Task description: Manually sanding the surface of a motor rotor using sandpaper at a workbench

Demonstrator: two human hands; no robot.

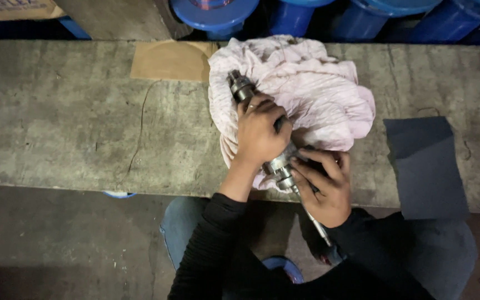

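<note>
On your bench (73,122), a cardboard piece (170,60) lies left of the cloth (318,94). Your left hand (259,133) has its fingers closed around the metal shaft (241,88), which lies slanted on the cloth. Your right hand (326,189) grips the shaft's lower end. A dark sheet (426,166) lies right; blue drums (215,14) stand behind.

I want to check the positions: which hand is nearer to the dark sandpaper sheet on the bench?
Right. The right hand grips the metal shaft's lower part, just left of the dark sandpaper sheet. The left hand holds the shaft higher, over the pink cloth, farther away.
</note>
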